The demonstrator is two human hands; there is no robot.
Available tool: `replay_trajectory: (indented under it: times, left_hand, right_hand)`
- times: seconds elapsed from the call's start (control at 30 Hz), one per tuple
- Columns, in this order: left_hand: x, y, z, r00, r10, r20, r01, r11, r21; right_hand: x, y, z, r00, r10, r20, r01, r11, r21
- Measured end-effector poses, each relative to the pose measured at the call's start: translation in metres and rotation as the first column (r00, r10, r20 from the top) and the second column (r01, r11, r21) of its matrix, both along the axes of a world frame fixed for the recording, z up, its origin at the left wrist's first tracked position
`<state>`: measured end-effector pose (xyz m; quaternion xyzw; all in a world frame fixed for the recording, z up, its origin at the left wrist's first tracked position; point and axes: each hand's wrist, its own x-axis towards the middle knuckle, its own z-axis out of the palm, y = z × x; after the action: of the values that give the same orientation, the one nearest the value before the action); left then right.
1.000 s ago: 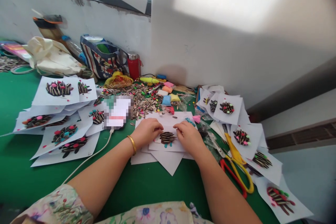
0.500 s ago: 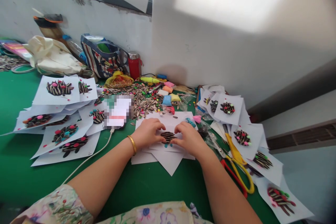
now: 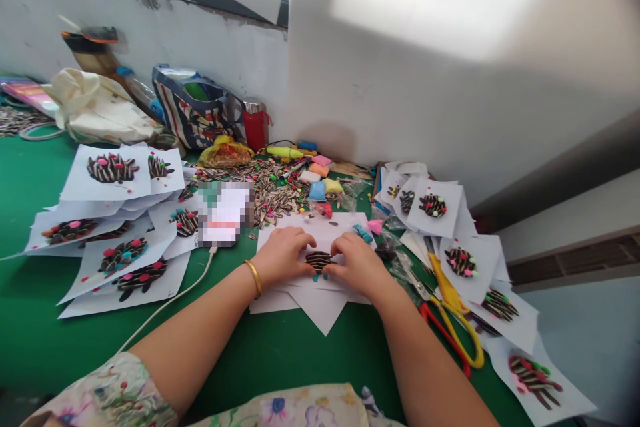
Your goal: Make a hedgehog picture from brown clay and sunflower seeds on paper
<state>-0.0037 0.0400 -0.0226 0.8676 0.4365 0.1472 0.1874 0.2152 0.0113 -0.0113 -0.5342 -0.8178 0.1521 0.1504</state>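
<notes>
A small hedgehog-like figure of striped sunflower seeds [image 3: 319, 259] lies on a white paper sheet [image 3: 320, 303] on the green table. My left hand [image 3: 281, 254], with a gold bangle on the wrist, rests curled at the figure's left side, fingertips touching it. My right hand [image 3: 354, 264] presses in from the right, fingers bent and pinched against the seeds. Both hands flank the figure closely and partly hide it. Whether a loose seed sits in either pinch is hidden.
A pile of sunflower seeds [image 3: 273, 190] and coloured clay pieces [image 3: 318, 190] lie behind the sheet. Finished seed pictures [image 3: 123, 257] cover the left and the right [image 3: 460, 260]. Yellow and red scissors [image 3: 453, 320] lie at right. A phone [image 3: 224, 213] with cable, bags [image 3: 195, 110] and a red flask [image 3: 255, 123] stand by the wall.
My right hand has slid left and closed in on the seed figure. My left hand has shifted slightly toward it. The two hands now stand nearer together.
</notes>
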Motion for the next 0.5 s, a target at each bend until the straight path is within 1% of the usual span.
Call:
replay_trajectory:
  times: [0.23, 0.37, 0.5]
  left_hand:
    - [-0.0009, -0.0001, 0.0044, 1.000, -0.007, 0.005, 0.007, 1.000, -0.021]
    - [-0.0010, 0.0023, 0.0021, 0.999, 0.008, 0.053, -0.008, 1.000, -0.004]
    - [-0.0028, 0.0070, -0.0046, 0.991, 0.081, 0.103, -0.087, 0.995, 0.052]
  right_hand:
    - [0.0007, -0.0012, 0.0022, 1.000, -0.003, -0.014, 0.003, 1.000, -0.003]
    - [0.0009, 0.0011, 0.0027, 0.993, -0.110, 0.037, 0.110, 0.994, -0.015]
    - [0.0014, 0.0042, 0.0006, 0.968, -0.211, 0.137, 0.220, 0.974, -0.059]
